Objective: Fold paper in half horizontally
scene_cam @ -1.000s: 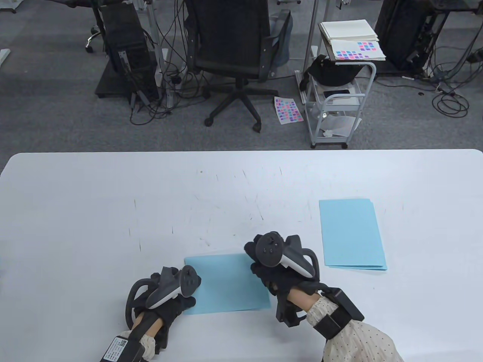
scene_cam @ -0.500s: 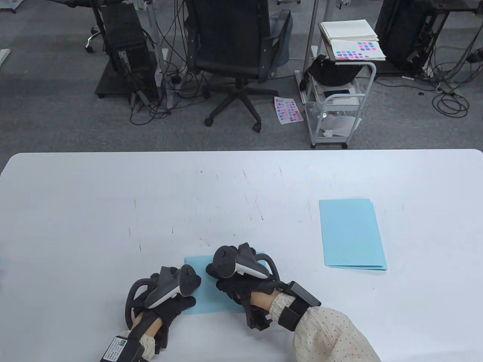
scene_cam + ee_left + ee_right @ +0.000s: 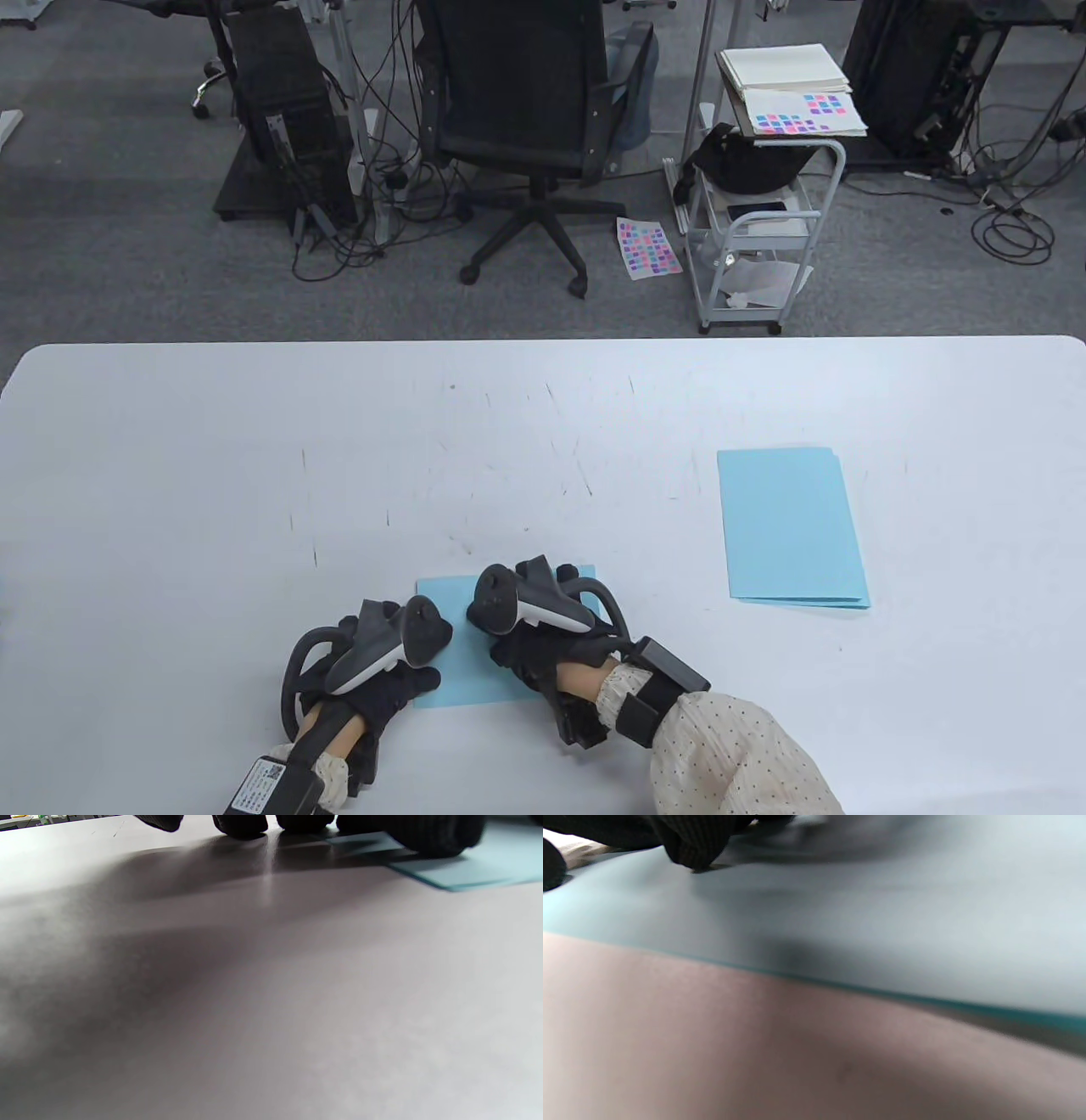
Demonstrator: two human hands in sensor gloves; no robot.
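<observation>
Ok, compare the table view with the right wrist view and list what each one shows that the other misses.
Only the table view shows the left hand resting on the folded blue paper, the stack of blue sheets further right, and the chair and cart behind the table. Only the right wrist view shows a gloved fingertip touching the paper and the paper's near edge close up. Both show the right hand, the paper and the white table.
</observation>
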